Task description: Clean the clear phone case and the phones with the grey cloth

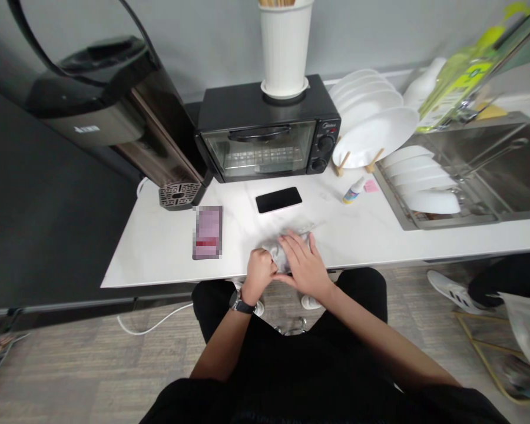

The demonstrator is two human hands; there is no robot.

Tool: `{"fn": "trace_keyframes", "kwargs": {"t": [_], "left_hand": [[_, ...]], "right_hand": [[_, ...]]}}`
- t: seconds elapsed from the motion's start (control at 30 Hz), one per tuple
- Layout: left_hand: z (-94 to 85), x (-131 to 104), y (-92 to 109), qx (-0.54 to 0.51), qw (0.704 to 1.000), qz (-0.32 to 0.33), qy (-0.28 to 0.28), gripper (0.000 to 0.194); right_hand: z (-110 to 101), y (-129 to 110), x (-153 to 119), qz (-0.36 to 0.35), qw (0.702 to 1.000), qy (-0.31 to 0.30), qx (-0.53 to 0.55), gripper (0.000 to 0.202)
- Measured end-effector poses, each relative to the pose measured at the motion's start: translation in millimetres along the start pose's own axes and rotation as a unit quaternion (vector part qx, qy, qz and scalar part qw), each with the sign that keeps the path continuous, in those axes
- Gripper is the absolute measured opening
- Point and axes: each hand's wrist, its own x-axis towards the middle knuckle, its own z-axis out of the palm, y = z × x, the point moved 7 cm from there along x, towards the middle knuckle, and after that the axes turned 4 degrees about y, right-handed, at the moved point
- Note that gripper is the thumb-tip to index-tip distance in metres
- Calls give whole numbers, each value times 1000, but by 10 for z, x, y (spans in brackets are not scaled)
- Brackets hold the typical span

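A crumpled light-grey cloth (279,253) lies at the front edge of the white counter, partly hidden under my hands. My left hand (260,268), with a dark watch on its wrist, is closed on the cloth's left end. Across the top of it my right hand (307,263) lies flat, its fingers stretched out and its thumb reaching toward my left hand. Just beyond the cloth rests a phone (278,200) with a black screen. To the right stands a small white spray bottle (354,192) beside a pink sticky note (370,186).
A purple packet (208,232), partly blurred out, lies left on the counter (154,247). Behind stand a drink machine (128,118), a toaster oven (260,147) with a white pot (286,47) on top, and racked plates (371,132). A sink (490,212) is right; another person's shoe (453,291) shows below.
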Motion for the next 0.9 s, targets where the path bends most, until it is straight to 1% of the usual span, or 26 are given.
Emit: {"fn": "trace_keyframes", "kwargs": {"t": [0.1, 0.17, 0.2, 0.23, 0.27, 0.33, 0.4, 0.43, 0.47, 0.5, 0.57, 0.63, 0.67, 0.7, 0.73, 0.77, 0.87, 0.9], "left_hand": [[-65, 15, 99, -32, 999, 12, 20, 27], [-105, 27, 160, -70, 997, 21, 34, 28], [-114, 31, 173, -83, 995, 24, 38, 29], [-116, 32, 170, -87, 995, 24, 41, 29], [-109, 31, 153, -82, 996, 21, 41, 27], [-79, 21, 97, -56, 998, 14, 37, 26], [-53, 7, 51, -42, 998, 14, 32, 33], [-47, 1, 41, -42, 999, 16, 30, 36], [-48, -2, 42, -43, 998, 18, 30, 37], [-55, -2, 53, -46, 998, 19, 31, 35], [-80, 6, 97, -57, 998, 21, 34, 30], [-101, 18, 147, -75, 996, 25, 37, 29], [-101, 23, 161, -80, 996, 26, 34, 30], [-95, 26, 162, -78, 996, 25, 31, 30], [-81, 27, 148, -72, 997, 21, 27, 30], [-63, 25, 121, -60, 998, 15, 23, 28], [-7, 10, 16, -29, 1000, 0, 9, 29], [5, 4, -6, -25, 1000, -1, 5, 31]], "right_hand": [[-144, 422, 53, 65, 997, 33, -31, 87], [-217, 640, 67, 111, 992, 52, -40, 90], [-227, 670, 64, 122, 990, 57, -39, 92], [-216, 636, 56, 121, 990, 57, -34, 94], [-184, 545, 45, 109, 992, 51, -25, 95], [-85, 257, 11, 57, 998, 25, 0, 92], [2, 4, -33, 1, 1000, -8, 16, 88], [22, -49, -50, -18, 999, -20, 18, 86], [21, -34, -61, -24, 999, -25, 14, 86], [-1, 44, -64, -20, 1000, -22, 6, 86], [-89, 324, -56, 17, 1000, -2, -16, 88], [-176, 598, -47, 72, 996, 23, -37, 92], [-198, 666, -44, 92, 994, 33, -42, 94], [-198, 666, -40, 102, 993, 39, -42, 96], [-175, 598, -35, 99, 994, 41, -36, 98], [-132, 472, -28, 84, 995, 38, -25, 98], [32, 1, -21, 13, 1000, 5, 15, 94], [67, -102, -23, -9, 1000, -6, 23, 90]]}}
